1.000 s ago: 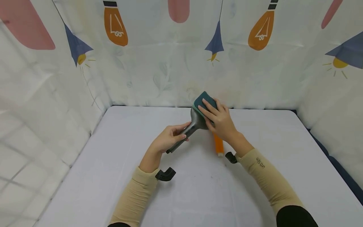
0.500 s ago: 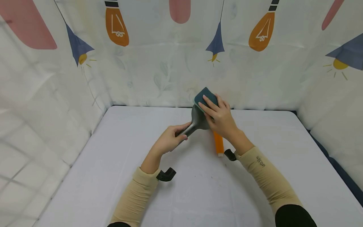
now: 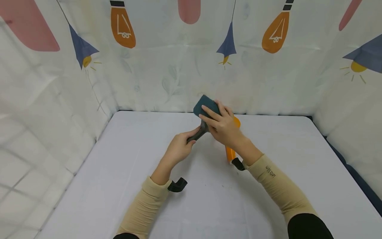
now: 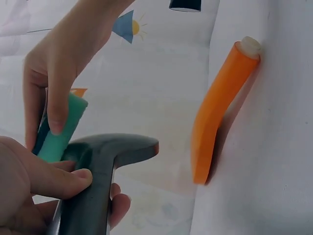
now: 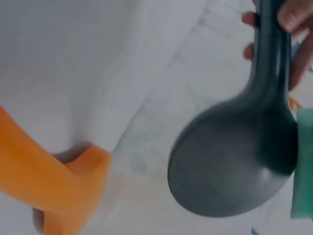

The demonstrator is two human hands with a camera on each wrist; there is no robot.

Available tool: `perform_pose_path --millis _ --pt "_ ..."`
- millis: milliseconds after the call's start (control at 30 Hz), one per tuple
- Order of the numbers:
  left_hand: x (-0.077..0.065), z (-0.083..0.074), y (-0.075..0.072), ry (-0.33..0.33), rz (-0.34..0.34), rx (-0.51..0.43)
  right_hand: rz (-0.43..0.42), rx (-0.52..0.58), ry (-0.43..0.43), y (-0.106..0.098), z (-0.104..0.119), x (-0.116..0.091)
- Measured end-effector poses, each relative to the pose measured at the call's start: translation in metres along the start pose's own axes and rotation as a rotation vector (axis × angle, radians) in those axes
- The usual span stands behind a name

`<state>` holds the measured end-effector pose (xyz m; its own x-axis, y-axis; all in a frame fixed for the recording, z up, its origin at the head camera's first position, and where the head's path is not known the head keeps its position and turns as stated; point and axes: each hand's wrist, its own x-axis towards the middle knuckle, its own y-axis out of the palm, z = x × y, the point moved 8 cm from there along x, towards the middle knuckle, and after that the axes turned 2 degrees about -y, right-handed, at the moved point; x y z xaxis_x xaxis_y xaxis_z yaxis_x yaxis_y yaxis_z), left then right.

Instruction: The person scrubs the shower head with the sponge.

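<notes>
My left hand (image 3: pixel 179 147) grips a grey hand-held shower head (image 3: pixel 198 134) by its handle, thumb on one side and fingers round the other. In the right wrist view, the smooth rounded back of the shower head (image 5: pixel 230 161) shows beside the green side of a sponge (image 5: pixel 304 161). My right hand (image 3: pixel 225 129) holds this two-tone sponge (image 3: pixel 206 107), dark teal on its outer side, against the shower head. Thumb and fingers pinch the sponge (image 4: pixel 63 129) in the left wrist view. Most of the grey head is hidden in the head view.
An orange hand-held shower head (image 3: pixel 230 153) with a pale connector end lies on the white table (image 3: pixel 209 205), partly behind my right hand and wrist. A patterned cloth wall (image 3: pixel 167 66) rises at the table's back edge. Black camera mounts (image 3: pixel 177 185) stick out from both wrists.
My right hand has moved the sponge left over the grey shower head, towards the handle. The orange shower head's round end now shows behind the hand. The left hand keeps its grip.
</notes>
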<state>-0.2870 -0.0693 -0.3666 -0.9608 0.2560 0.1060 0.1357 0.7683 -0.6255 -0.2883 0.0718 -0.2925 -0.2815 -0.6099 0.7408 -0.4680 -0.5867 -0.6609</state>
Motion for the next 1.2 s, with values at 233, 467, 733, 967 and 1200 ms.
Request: perform_pose_path --millis 233,467,733,967,1200 --pt "0.001 -0.004 0.004 -0.019 -0.012 0.073 -0.042 0.018 0.056 -0.006 -0.013 -0.006" --pt "0.001 -0.010 0.002 0.051 -0.032 0.107 -0.001 0.019 -0.048 0.004 0.008 -0.007" --pt "-0.001 -0.009 0.005 0.016 -0.019 0.102 -0.168 0.141 0.270 -0.010 -0.037 -0.014" --pt "-0.004 -0.011 0.000 0.043 -0.056 0.115 -0.179 0.138 0.120 -0.005 -0.016 -0.011" --pt "-0.005 -0.011 -0.002 0.067 -0.067 0.112 -0.123 0.112 -0.043 0.005 0.000 -0.009"
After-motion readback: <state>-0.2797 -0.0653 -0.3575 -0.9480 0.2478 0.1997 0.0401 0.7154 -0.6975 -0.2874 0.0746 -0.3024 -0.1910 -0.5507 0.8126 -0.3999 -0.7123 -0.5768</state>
